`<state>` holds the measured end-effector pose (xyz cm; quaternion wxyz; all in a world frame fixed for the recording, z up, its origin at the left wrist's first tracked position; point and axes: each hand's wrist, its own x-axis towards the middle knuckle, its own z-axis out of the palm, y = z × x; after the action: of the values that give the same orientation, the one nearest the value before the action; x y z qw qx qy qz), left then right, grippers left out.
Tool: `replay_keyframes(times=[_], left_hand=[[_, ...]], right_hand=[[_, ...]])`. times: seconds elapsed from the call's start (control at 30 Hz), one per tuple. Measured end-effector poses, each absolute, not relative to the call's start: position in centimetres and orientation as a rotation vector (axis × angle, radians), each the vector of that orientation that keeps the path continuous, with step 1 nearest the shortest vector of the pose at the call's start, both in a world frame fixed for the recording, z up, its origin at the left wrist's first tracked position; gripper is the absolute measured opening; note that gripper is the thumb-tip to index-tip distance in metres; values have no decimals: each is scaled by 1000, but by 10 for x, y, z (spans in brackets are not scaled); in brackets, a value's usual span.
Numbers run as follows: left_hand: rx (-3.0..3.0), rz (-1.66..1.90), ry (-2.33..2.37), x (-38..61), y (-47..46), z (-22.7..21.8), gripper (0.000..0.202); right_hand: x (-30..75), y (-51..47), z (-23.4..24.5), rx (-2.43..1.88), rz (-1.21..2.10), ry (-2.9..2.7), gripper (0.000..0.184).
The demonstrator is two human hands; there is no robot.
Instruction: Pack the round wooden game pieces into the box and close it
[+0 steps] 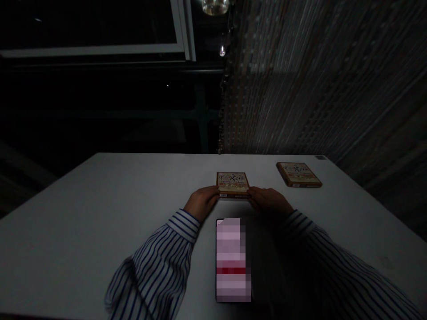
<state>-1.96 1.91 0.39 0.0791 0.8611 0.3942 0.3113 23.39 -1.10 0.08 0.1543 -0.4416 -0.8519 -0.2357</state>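
Note:
A flat, square printed box [232, 183] with dark lettering and brown edges lies on the white table [133, 195], straight ahead of me. My left hand [203, 201] grips its near left corner, fingers closed against the side. At the near right corner, my right hand [271, 201] holds the same box between thumb and fingers. Part of the right hand is in deep shadow. Closer to me, between my forearms, lies a phone [231, 262] with a lit, blurred-out screen.
Another box [299, 174] of the same look lies farther right, near the table's far right corner. A bead-string curtain [283, 80] hangs behind the table. A pale window frame [100, 51] is at the upper left. The surroundings are very dark.

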Motion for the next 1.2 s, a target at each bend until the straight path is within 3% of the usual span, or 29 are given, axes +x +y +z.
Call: replay_keyframes(times=[1.2], left_hand=[[2619,952,1178,-19,19,-1,23]], right_hand=[[235,-11,3,-1349,-631,-2493,29]])
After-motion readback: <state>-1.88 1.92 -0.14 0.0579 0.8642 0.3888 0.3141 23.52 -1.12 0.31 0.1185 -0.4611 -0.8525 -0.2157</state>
